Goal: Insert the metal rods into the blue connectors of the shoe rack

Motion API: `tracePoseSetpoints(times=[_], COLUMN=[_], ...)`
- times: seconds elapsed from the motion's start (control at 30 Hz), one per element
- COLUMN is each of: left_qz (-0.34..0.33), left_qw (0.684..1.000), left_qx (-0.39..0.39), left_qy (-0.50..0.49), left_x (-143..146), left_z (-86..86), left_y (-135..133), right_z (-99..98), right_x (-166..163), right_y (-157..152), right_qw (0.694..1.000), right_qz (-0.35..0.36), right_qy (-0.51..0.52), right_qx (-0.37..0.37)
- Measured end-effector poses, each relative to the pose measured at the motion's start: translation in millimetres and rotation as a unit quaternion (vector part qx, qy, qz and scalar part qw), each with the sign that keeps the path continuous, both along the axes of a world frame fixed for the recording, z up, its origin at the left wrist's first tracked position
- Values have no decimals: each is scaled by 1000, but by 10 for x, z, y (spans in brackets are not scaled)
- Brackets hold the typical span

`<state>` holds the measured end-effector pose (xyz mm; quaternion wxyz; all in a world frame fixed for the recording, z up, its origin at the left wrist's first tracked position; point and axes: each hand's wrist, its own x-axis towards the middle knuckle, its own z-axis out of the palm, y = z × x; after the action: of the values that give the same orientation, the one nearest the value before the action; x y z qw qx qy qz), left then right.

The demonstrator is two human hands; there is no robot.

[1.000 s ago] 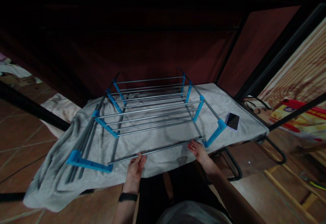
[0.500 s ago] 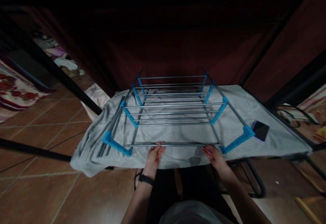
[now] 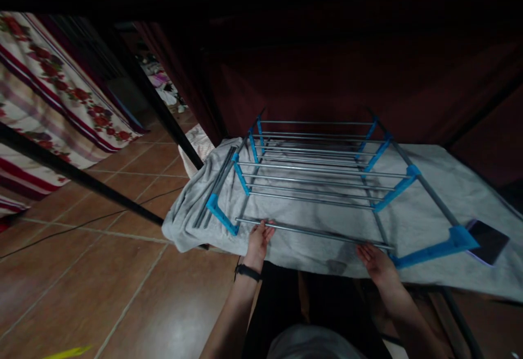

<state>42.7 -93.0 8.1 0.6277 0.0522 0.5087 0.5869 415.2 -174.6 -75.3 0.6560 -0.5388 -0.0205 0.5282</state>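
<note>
Person's L hand [image 3: 258,242] pinches a thin metal rod [image 3: 310,232] nr its L end; R hand [image 3: 376,261] has fingers at the rod nr its R end, can't tell if gripping. Rod runs across the near side of a blue-&-grey drying rack [image 3: 314,169] on a grey blanket [image 3: 302,251]. Loose tubes [image 3: 216,187] L of rack; smartphone [image 3: 490,242] at R, beside rack's near-R bracket [image 3: 443,247].

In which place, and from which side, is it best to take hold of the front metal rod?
Probably toward both ends of the front metal rod, from the near side: it is long, thin and straight, and the other crossbars lie beyond it.
</note>
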Motion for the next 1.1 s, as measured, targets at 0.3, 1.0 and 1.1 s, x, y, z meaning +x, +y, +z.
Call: tracePoseSetpoints(times=[0.3, 1.0, 1.1], left_qz=[28, -36, -37], left_qw=[999, 995, 994], left_qx=[16, 89, 96], left_qy=[8, 39, 46], left_x=[-140, 242, 256], left_z=[25, 233, 278], left_y=[2, -62, -65], right_z=[27, 158, 175], right_x=[78, 43, 45], right_y=[28, -15, -28], right_qw=[998, 998, 998], right_qz=[-26, -22, -25], right_qy=[13, 10, 21], right_qx=[-57, -50, -51])
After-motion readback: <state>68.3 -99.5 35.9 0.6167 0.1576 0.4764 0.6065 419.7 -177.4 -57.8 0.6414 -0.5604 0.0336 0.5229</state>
